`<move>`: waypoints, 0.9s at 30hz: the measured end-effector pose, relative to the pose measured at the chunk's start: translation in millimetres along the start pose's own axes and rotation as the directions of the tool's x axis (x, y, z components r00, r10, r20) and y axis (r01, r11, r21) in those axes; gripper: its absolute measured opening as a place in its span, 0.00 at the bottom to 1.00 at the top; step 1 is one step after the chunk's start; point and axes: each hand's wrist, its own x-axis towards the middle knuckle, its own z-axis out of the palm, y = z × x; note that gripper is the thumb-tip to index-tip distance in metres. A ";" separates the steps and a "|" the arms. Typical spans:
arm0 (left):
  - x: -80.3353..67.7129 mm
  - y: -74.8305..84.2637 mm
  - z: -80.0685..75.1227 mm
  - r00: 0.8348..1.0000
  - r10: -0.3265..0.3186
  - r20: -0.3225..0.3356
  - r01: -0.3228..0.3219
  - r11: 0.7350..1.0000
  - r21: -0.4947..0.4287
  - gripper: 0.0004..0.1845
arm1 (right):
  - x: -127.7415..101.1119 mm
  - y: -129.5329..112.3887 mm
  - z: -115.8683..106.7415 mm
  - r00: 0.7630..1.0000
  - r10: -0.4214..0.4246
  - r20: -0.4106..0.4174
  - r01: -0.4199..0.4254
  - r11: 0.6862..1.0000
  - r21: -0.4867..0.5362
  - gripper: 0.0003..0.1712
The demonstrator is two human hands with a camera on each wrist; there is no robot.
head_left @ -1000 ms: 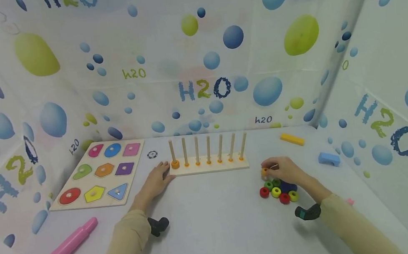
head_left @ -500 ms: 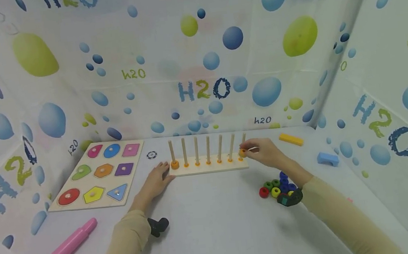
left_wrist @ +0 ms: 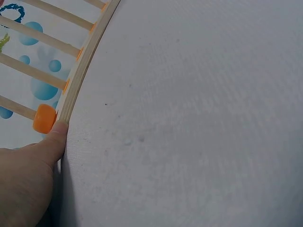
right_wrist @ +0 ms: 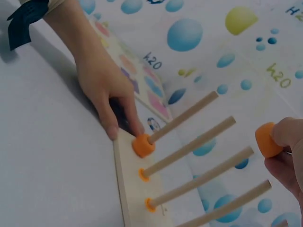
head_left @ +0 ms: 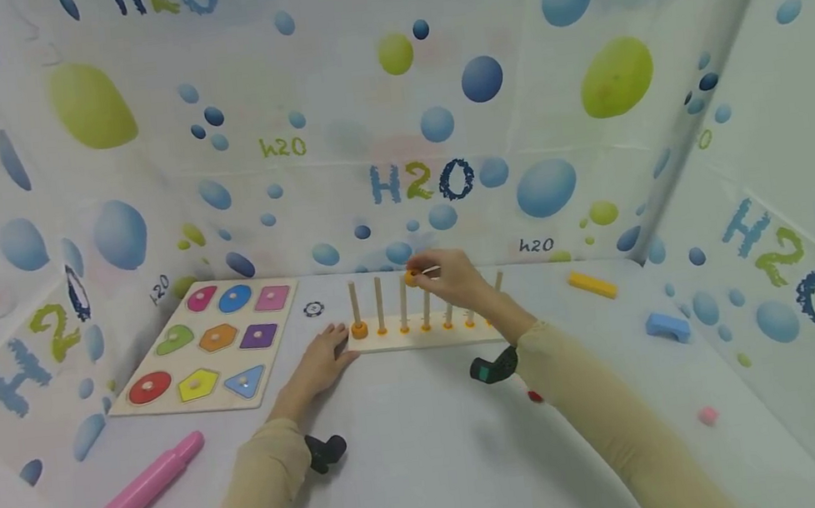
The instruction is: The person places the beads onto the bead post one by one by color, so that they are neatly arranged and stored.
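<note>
A wooden board with a row of upright pegs, a peg board, stands before the back wall. My left hand holds its left end, the thumb on the front edge. On the leftmost peg, down at the base, sits an orange bead. In my right hand, thumb and fingers pinch another orange bead, raised near the tops of the middle pegs. The right wrist view shows that bead apart from the pegs beside it. My right forearm hides some pegs' lower parts.
A shape puzzle board lies at the left, a pink tube in front of it. To the right are a yellow block, a blue block and a small pink piece. A red bead peeks out beside the right sleeve.
My right hand has carried the orange bead from the bead pile to the rightmost peg, then left and up to the middle pegs. The left hand stays at the board's end.
</note>
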 end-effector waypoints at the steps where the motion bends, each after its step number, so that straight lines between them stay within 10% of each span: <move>1: -0.1 0.1 0.3 1.000 0.004 0.000 -0.004 1.000 -0.001 0.32 | 4.7 -1.7 5.0 1.000 -0.001 -0.007 0.001 1.000 0.013 0.12; 27: -0.4 -4.5 4.4 0.997 0.057 -0.053 -0.058 0.998 -0.017 0.32 | 59.8 -23.8 73.0 0.996 0.002 0.086 -0.003 1.000 0.009 0.14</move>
